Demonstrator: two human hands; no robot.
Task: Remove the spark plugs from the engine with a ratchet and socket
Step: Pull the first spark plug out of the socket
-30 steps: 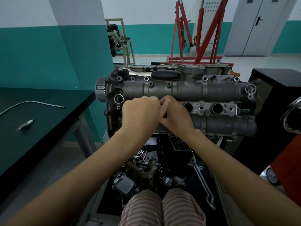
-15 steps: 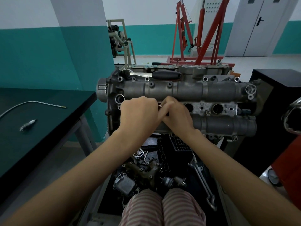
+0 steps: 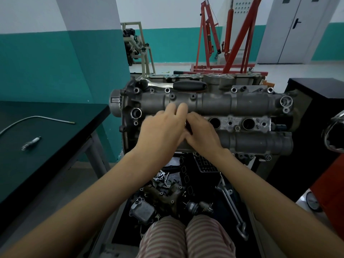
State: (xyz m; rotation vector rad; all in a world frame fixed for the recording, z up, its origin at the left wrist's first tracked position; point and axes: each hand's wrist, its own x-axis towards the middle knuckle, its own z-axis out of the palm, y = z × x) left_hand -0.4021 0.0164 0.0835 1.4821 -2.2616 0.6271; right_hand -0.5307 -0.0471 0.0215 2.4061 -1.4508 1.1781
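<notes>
The grey engine [image 3: 242, 105] stands on its stand in front of me, with two open spark plug holes [image 3: 214, 122] to the right of my hands. My left hand [image 3: 160, 133] rests over the plug row, fingers stretched up onto the cam cover. My right hand [image 3: 202, 136] touches it and pinches a small dark socket [image 3: 188, 127], mostly hidden between the hands. A ratchet [image 3: 189, 85] with a black handle lies along the engine's top edge. One spark plug [image 3: 31, 143] lies on the dark table at the left.
The dark table [image 3: 55, 155] also carries a bent metal tube [image 3: 37, 118]. Below the engine lie loose engine parts [image 3: 167, 198] and a long wrench [image 3: 232, 207]. A black cabinet [image 3: 316, 108] stands right; a red engine crane [image 3: 223, 43] stands behind.
My left hand's fingers have opened from the pinch and stretched upward over the cam cover. My right hand stays at the same plug hole.
</notes>
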